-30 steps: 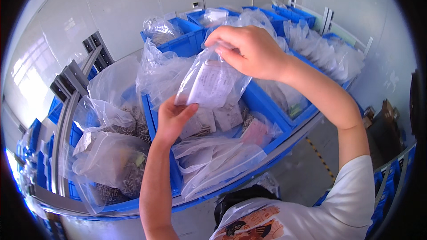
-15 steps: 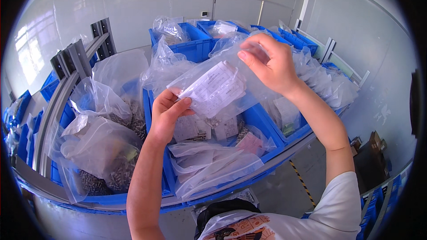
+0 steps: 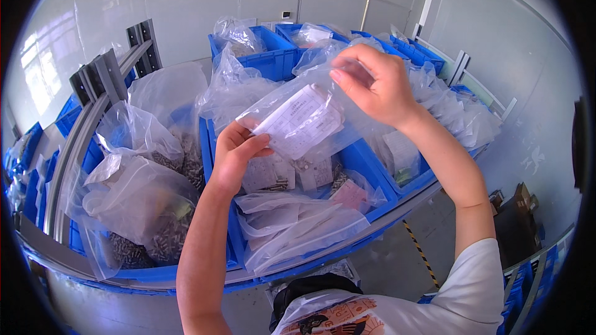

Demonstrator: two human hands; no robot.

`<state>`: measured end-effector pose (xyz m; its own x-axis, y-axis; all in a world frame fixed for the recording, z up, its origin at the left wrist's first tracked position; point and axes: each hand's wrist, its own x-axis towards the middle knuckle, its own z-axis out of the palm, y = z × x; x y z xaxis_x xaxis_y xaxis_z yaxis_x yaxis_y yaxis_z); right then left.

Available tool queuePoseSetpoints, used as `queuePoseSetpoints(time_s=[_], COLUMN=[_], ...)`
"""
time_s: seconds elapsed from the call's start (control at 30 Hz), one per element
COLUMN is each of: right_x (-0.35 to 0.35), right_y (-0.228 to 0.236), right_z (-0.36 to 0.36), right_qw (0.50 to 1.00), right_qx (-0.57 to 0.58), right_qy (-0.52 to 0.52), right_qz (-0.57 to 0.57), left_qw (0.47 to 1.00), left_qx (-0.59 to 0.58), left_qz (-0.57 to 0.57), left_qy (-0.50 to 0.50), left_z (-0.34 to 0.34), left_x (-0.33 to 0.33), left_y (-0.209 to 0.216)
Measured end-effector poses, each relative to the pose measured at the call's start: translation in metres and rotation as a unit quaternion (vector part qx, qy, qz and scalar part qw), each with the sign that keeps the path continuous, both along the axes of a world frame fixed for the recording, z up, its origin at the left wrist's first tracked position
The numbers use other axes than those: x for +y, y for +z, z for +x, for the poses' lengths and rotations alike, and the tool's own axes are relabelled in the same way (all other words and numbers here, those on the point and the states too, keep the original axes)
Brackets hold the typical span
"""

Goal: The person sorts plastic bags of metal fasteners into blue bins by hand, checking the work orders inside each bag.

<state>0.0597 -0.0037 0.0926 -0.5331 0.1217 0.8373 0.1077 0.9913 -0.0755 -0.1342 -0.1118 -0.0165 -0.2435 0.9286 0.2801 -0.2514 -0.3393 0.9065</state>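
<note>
My left hand (image 3: 238,155) pinches the lower left corner of a clear plastic bag (image 3: 352,125). Inside the bag is a white printed paper slip (image 3: 299,123). My right hand (image 3: 380,84) has its fingers curled closed at the bag's upper right edge and grips the film there. The bag hangs tilted between both hands, above a blue bin (image 3: 380,193). In that bin lie flat clear bags (image 3: 298,229), a pink slip (image 3: 349,195) and bagged metal screws (image 3: 280,184).
To the left, another blue bin (image 3: 162,273) holds large bags of dark metal screws (image 3: 167,245), beside a metal rail (image 3: 79,130). More blue bins (image 3: 273,62) with bags stand behind. At right are rows of packed bags (image 3: 459,121) and a brown carton (image 3: 516,217).
Almost nothing differs. The view has shifted slightly; both hands keep their hold on the bag, the right one a touch further left.
</note>
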Motion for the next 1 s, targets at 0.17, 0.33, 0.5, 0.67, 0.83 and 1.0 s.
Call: queuePoseSetpoints(time_s=[0.17,0.33,0.5,0.67,0.83,1.0], right_x=[0.001,0.010,0.013,-0.011,0.007,0.012], right_y=[-0.013,-0.038,-0.056,-0.090,-0.135,-0.126], right_z=[-0.023,-0.060,-0.087,-0.078,-0.077,-0.096], right_qw=[0.987,0.966,0.984,0.931,0.868,0.859], right_qx=[-0.125,-0.245,-0.125,-0.357,-0.485,-0.504], right_qy=[0.028,0.051,0.034,0.044,-0.063,-0.058], right_qz=[0.094,0.062,0.120,0.057,0.087,0.074], left_qw=[0.924,0.935,0.692,0.618,0.622,0.673], left_qx=[0.308,0.328,0.608,0.652,0.635,0.702], left_qz=[0.099,-0.019,-0.214,-0.211,-0.064,-0.137], left_qy=[0.205,0.136,0.324,0.386,0.454,0.188], left_z=[0.001,0.000,-0.011,-0.017,-0.002,-0.020], left_x=[0.000,0.006,0.001,-0.001,0.007,0.005], left_y=[0.000,-0.006,-0.019,-0.021,-0.001,-0.038])
